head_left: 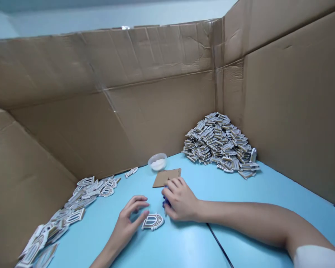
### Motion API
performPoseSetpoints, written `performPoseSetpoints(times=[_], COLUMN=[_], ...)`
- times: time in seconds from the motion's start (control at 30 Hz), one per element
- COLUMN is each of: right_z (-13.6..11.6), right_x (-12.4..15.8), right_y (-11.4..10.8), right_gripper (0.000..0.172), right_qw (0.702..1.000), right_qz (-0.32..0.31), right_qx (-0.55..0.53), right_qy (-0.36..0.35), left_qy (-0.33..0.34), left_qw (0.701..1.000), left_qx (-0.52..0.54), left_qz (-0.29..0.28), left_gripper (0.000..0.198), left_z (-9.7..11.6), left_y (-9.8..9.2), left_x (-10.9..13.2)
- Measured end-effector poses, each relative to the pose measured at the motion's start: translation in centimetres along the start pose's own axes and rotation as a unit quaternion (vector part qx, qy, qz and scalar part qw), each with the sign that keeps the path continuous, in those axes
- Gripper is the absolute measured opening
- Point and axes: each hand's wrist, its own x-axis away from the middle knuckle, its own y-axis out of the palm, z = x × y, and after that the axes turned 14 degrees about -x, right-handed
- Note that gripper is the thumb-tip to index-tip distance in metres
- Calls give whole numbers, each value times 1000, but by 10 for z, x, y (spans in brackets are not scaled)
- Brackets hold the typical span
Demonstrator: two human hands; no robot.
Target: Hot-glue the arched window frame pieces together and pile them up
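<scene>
Right hand (180, 199) clenched on a small blue object (166, 202), left hand (125, 219) open and empty.

Just beside the left hand's spread fingers lies an arched cardboard window piece (153, 222) on the blue table (184, 245). Beyond the right hand are a brown card sheet (166, 177) and a clear bowl (158, 162) holding something white; farther off, a heap of similar pieces (219, 143) sits right, a looser spread (83, 195) left.

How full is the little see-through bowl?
Partly full: the clear bowl holds a white substance in its bottom, with bare see-through wall above it up to the rim.
</scene>
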Motion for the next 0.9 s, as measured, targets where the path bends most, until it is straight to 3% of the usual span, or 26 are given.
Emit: performPoseSetpoints(times=[0.07, 0.17, 0.37, 0.47, 0.6, 0.7, 0.77, 0.83, 0.9], right_z=[1, 2, 3, 3, 3, 2, -1, -5, -9], right_x=[1, 2, 3, 1, -2, -3, -2, -1, 1], right_y=[1, 7, 23, 30, 35, 32, 30, 28, 28], right_gripper=[23, 25, 35, 39, 46, 40, 30, 26, 31], right_qw=[999, 993, 981, 978, 978, 974, 965, 952, 941], right_qz=[10, 23, 47, 52, 50, 38, 20, -3, -24], right_qx=[-6, -12, -21, -16, -4, 4, 3, -4, -10], right_qy=[-48, -115, -189, -199, -204, -225, -261, -306, -338], left_qy=[9, 53, 115, 135, 96, 4, -65, -78, -74], left_qw=[1000, 997, 978, 975, 987, 1000, 977, 961, 955], left_qx=[-12, -50, -137, -154, -130, 10, 200, 261, 287], left_qz=[-6, -29, -106, -89, -17, 28, 46, 50, 20], left_gripper=[39, 49, 28, 25, 33, 42, 52, 67, 70], left_z=[3, 10, 24, 22, 24, 43, 64, 89, 116], left_y=[-2, -5, -8, -21, -51, -63, -57, -38, -12], left_x=[3, 10, 10, -4, -41, -79, -108, -139, -172])
